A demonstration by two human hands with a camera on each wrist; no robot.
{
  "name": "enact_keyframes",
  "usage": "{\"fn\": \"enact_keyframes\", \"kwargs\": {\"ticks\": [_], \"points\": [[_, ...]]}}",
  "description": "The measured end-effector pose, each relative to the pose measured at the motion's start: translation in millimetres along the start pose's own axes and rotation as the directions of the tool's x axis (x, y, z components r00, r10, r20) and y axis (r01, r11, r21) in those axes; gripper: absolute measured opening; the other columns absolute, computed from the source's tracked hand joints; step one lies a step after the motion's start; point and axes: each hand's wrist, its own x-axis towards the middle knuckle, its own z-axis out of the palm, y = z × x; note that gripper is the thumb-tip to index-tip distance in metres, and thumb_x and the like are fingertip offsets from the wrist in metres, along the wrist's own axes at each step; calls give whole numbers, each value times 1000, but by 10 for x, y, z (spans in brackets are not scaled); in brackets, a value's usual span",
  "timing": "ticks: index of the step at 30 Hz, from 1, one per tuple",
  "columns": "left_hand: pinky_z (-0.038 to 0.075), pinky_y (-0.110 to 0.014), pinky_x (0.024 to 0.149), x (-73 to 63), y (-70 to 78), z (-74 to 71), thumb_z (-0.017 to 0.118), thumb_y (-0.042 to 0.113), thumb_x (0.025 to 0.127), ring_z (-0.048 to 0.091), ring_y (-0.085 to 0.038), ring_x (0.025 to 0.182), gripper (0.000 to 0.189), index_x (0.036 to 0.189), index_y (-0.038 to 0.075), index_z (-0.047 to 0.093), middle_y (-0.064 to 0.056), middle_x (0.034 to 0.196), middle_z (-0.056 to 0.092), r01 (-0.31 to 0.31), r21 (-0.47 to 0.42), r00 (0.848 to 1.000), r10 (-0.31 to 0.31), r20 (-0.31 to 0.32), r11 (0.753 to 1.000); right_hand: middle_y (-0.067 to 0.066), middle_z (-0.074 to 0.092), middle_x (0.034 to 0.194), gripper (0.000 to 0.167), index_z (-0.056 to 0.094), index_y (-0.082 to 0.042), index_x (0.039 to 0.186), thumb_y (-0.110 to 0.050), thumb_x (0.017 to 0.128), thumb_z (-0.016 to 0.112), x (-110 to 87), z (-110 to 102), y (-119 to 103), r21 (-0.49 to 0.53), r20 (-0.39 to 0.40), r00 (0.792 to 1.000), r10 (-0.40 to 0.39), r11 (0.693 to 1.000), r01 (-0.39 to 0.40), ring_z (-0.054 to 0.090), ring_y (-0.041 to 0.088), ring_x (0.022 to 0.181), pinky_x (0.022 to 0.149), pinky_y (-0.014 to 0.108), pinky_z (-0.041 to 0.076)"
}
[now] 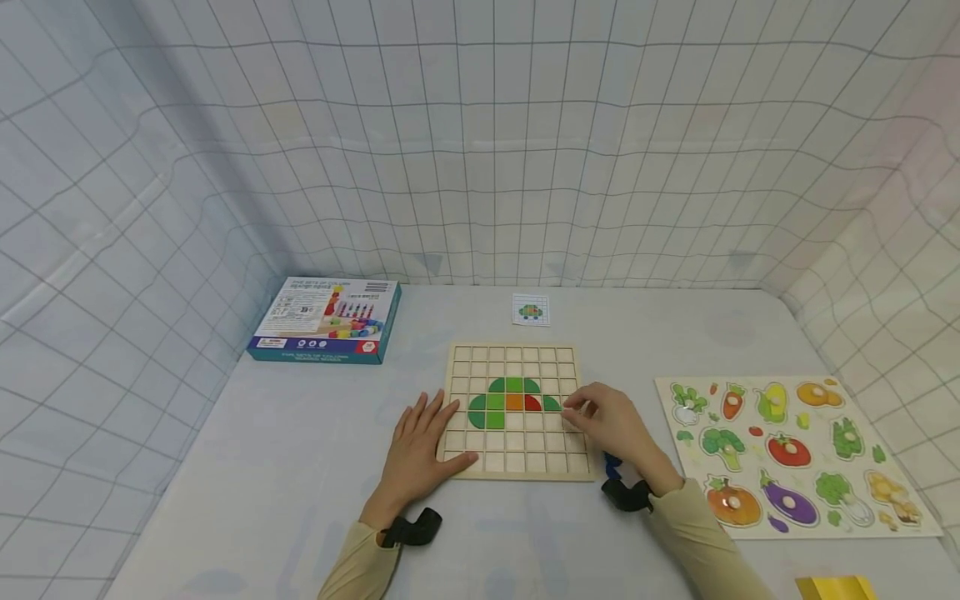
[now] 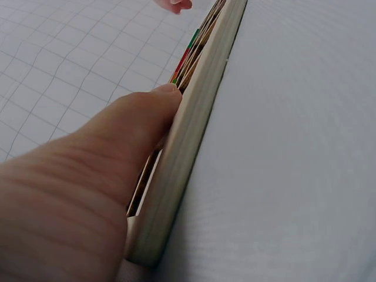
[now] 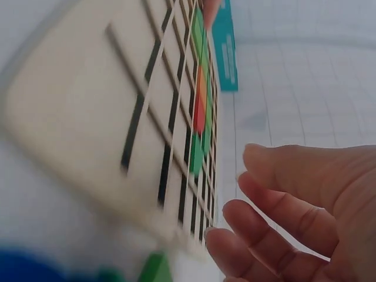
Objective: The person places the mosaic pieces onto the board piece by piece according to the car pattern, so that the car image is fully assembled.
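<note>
A wooden grid board (image 1: pixel 525 464) lies on the table, with dark green rounded pieces (image 1: pixel 477 418), light green squares (image 1: pixel 495 419), an orange square (image 1: pixel 514 402) and a red rounded piece (image 1: pixel 532 403) in its middle cells. My left hand (image 1: pixel 422 454) rests at the board's left side with fingers spread, its thumb (image 2: pixel 138 114) on the near rim. Over the right edge, close to the rightmost dark green piece (image 1: pixel 551 404), is my right hand (image 1: pixel 611 421). Its fingers bend loosely, and the right wrist view shows a gap between thumb (image 3: pixel 288 167) and fingers, with nothing held.
Behind the board lies a small pattern card (image 1: pixel 531 311). A boxed toy set (image 1: pixel 326 321) sits at the back left. To the right is a vegetable puzzle board (image 1: pixel 813 417), with a yellow object (image 1: pixel 835 588) nearer. Blue pieces (image 1: pixel 612 464) lie beside my right wrist.
</note>
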Motion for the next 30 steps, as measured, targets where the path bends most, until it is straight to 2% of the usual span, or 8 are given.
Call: {"fn": "enact_keyframes", "kwargs": {"ticks": [8, 18, 25, 30], "points": [[7, -51, 111, 2, -2, -2, 69, 56, 77, 14, -34, 141, 84, 143, 12, 44, -13, 151, 30, -11, 1, 1000, 11, -13, 1000, 0, 62, 88, 24, 71, -9, 94, -24, 77, 80, -108, -240, 241, -81, -2, 987, 162, 984, -161, 51, 16, 73, 58, 30, 42], [4, -48, 112, 3, 1, 4, 67, 59, 78, 10, -29, 142, 85, 145, 14, 41, -9, 154, 26, 16, -3, 1000, -16, 24, 1000, -1, 60, 85, 31, 70, -9, 92, -27, 71, 84, -170, -283, 298, -104, 49, 975, 218, 972, -212, 52, 15, 72, 60, 31, 42], [3, -47, 112, -1, 9, -6, 67, 58, 78, 9, -29, 143, 85, 145, 14, 41, -9, 154, 25, 24, -3, 999, -24, 30, 1000, 0, 62, 84, 28, 68, -8, 90, -26, 73, 82, -183, -292, 327, -128, 56, 961, 271, 957, -262, 54, 15, 73, 61, 33, 45], [3, -47, 112, 2, 1, -3, 66, 59, 78, 9, -28, 143, 85, 145, 14, 41, -8, 154, 25, 23, -1, 999, -23, 26, 1000, -1, 59, 80, 27, 66, -8, 88, -25, 74, 82, -146, -312, 347, -112, 86, 953, 292, 953, -281, 51, 15, 69, 59, 32, 41]]}}
